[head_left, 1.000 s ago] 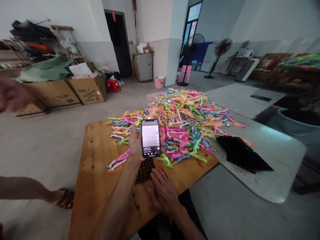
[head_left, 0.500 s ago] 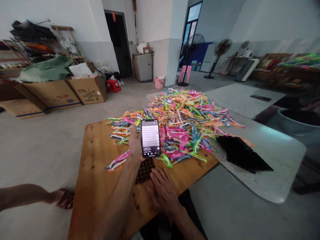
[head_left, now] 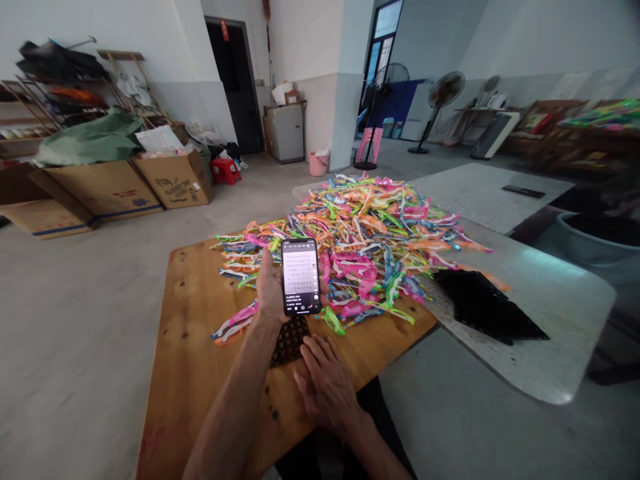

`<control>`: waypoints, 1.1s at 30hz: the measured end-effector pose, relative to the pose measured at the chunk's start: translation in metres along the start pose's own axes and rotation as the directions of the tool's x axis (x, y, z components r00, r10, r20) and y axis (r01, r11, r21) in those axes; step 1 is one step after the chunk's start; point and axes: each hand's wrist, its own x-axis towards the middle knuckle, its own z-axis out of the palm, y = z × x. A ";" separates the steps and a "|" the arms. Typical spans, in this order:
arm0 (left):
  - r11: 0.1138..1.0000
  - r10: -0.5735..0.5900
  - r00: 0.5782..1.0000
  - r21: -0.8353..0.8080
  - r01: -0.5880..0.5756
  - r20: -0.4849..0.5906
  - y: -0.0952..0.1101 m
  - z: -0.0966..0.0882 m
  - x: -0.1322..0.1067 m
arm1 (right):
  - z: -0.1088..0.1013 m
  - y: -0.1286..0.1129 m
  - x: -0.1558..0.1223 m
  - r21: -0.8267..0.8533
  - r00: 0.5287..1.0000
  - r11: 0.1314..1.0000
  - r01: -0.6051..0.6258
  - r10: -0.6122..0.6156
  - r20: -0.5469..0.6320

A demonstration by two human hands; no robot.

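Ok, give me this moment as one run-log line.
left hand: holds phone, screen lit | right hand: flat on wooden table | behind phone: heap of coloured plastic pieces | beside heap: black mesh

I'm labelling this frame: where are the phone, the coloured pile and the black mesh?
phone (head_left: 301, 275): head view, middle of its lit screen.
coloured pile (head_left: 370, 227): head view, upper middle of the heap.
black mesh (head_left: 483, 308): head view, centre of the sheet.

left hand (head_left: 269, 295) raised ahead, fingers curled in a grip, right hand (head_left: 326, 387) lying flat, palm down, fingers spread
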 end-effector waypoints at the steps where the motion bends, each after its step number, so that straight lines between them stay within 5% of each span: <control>1: 1.000 -0.005 1.000 -0.003 0.005 0.004 0.000 0.000 0.000 | 0.000 0.000 0.000 0.001 1.000 1.000 -0.002 0.002 -0.003; 33: 0.999 0.008 1.000 0.050 -0.009 0.020 0.001 -0.001 -0.002 | -0.003 -0.001 0.002 -0.017 0.999 1.000 0.020 -0.021 -0.027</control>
